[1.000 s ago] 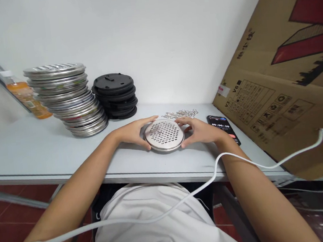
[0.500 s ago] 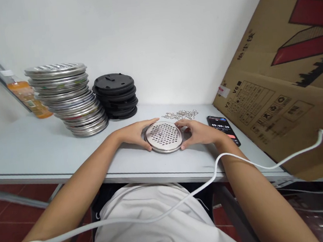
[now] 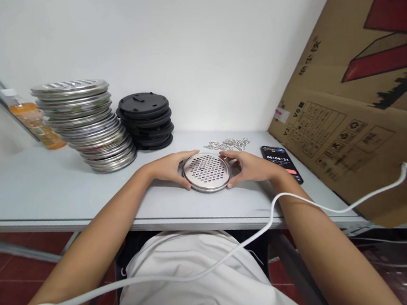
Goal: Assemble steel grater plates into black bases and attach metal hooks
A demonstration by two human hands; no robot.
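Bottle: an orange drink bottle (image 3: pixel 33 119) stands far left of the fingers, at the tabletop's (image 3: pixel 40 189) back edge.
Steel stack: a leaning pile of metal discs (image 3: pixel 84 124) rises well left of the left hand.
Black stack: black round plates (image 3: pixel 145 121) sit just beyond the left hand.
Left hand: the left hand (image 3: pixel 167 168) cups the left rim of the perforated steel disc (image 3: pixel 206 172), fingers curled against it.
Disc: flat on the tabletop, between both hands.
Right hand: the right hand (image 3: pixel 250 167) grips the disc's right rim, fingers wrapped close.
Clips: small metal clips (image 3: pixel 228 144) lie just beyond the fingers.
Phone: a phone (image 3: pixel 281 162) showing a timer lies right of the right hand, near the cardboard box (image 3: pixel 366 106).
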